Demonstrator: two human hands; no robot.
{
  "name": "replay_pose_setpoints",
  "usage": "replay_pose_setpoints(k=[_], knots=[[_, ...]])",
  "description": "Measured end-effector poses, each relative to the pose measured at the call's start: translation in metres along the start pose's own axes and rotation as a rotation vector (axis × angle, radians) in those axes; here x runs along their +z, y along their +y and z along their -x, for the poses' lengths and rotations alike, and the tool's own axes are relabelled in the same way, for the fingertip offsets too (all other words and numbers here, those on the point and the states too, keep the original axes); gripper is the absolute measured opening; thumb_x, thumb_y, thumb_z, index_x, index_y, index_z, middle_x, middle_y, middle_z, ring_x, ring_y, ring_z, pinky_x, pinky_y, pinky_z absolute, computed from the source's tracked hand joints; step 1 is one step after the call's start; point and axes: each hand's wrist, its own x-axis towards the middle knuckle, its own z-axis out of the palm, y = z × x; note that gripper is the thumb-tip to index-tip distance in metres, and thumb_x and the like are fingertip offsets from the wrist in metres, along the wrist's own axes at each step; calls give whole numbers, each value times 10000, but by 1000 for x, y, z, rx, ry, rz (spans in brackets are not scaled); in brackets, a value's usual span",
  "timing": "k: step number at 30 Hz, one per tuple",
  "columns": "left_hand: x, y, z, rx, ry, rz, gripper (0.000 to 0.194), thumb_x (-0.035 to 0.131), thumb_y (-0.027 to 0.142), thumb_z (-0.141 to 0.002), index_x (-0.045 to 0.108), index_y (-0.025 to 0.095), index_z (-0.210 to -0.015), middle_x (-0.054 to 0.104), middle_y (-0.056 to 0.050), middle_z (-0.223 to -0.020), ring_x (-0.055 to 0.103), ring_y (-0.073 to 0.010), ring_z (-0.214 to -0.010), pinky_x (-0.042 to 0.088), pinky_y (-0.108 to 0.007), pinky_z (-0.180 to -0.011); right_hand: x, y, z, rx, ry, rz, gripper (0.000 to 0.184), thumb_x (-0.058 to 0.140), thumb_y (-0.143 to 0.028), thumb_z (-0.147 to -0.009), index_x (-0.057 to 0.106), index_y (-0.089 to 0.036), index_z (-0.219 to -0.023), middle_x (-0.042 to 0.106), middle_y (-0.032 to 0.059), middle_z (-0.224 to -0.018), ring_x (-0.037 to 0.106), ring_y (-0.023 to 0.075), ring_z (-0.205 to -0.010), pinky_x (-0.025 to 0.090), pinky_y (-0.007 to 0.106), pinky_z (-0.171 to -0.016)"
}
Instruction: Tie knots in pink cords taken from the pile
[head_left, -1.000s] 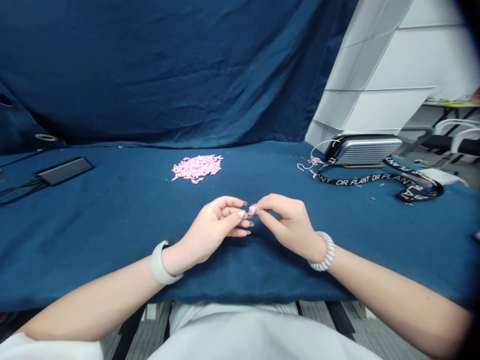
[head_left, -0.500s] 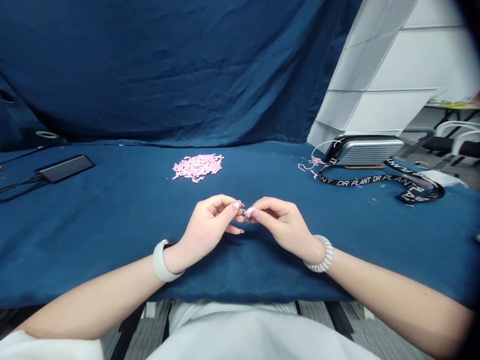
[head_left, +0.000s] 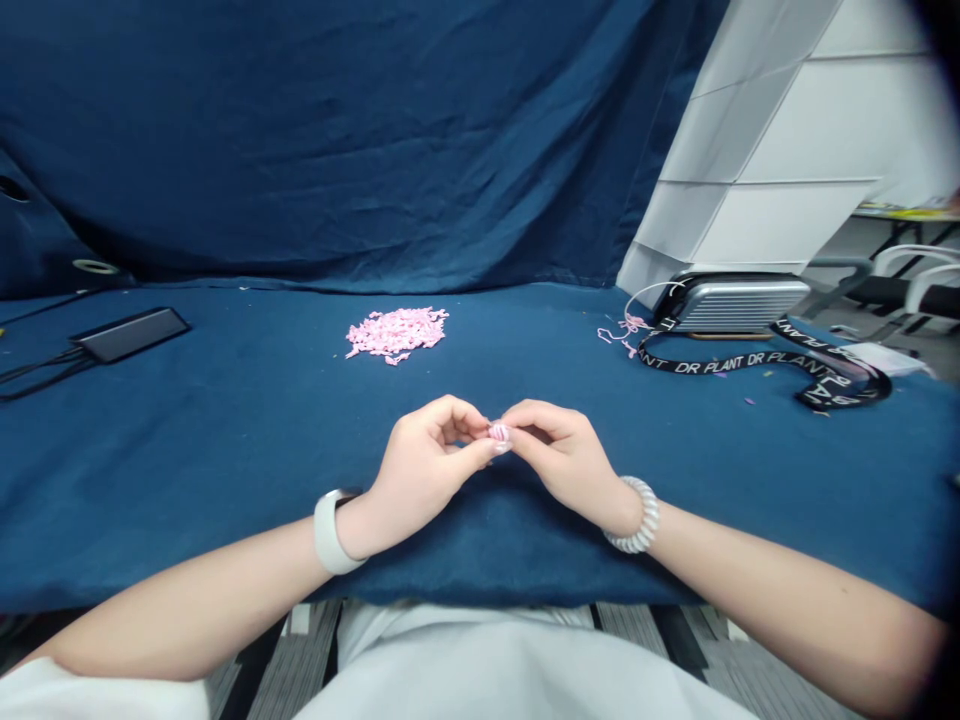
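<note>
My left hand (head_left: 424,470) and my right hand (head_left: 559,455) meet fingertip to fingertip just above the blue cloth near the table's front edge. Both pinch one tiny pink piece (head_left: 499,433) between thumbs and forefingers. The other fingers of each hand are curled in. A white band sits on my left wrist and a pale coiled band on my right wrist. A heap of small pink pieces (head_left: 397,331) lies farther back on the cloth, well away from both hands.
A dark blue cloth (head_left: 225,430) covers the table and hangs behind it. A black device with cables (head_left: 127,333) lies at the left. At the back right stand a silver case (head_left: 731,303), a black printed lanyard (head_left: 757,360) and some pink thread scraps (head_left: 619,330).
My left fingers have closed from loosely spread into a pinch on the pink piece. Both hands have drawn closer together and shifted slightly toward me.
</note>
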Motion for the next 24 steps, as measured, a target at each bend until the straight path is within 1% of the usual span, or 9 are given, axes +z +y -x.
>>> replay_pose_setpoints(k=[5, 9, 16, 24], knots=[[0, 7, 0, -39, -37, 115, 216, 622, 371, -705, 589, 169, -776, 651, 13, -721, 644, -86, -697, 561, -157, -641, -2, 0, -2, 89, 29, -114, 164, 581, -293, -762, 649, -144, -751, 638, 24, -768, 582, 67, -705, 479, 180, -683], [0, 6, -1, -64, -51, 157, 208, 631, 350, -703, 604, 162, -786, 666, 2, -729, 652, -91, -707, 564, -153, -661, -3, 1, -2, 121, 25, -163, 174, 589, -303, -756, 650, -140, -759, 640, 30, -780, 587, 71, -716, 487, 184, -698], [0, 4, 0, -40, -21, 116, 209, 680, 338, -663, 637, 150, -744, 690, -14, -723, 658, -101, -698, 558, -144, -666, -2, 1, -1, 109, 15, -175, 147, 590, -272, -756, 645, -136, -745, 639, 25, -768, 595, 65, -713, 494, 171, -694], [-1, 6, -1, -53, -20, 52, 213, 670, 357, -669, 643, 147, -701, 689, -10, -689, 648, -85, -657, 535, -124, -627, -2, 2, -1, 110, 13, -169, 145, 592, -269, -755, 654, -139, -757, 644, 31, -777, 605, 75, -727, 501, 185, -703]])
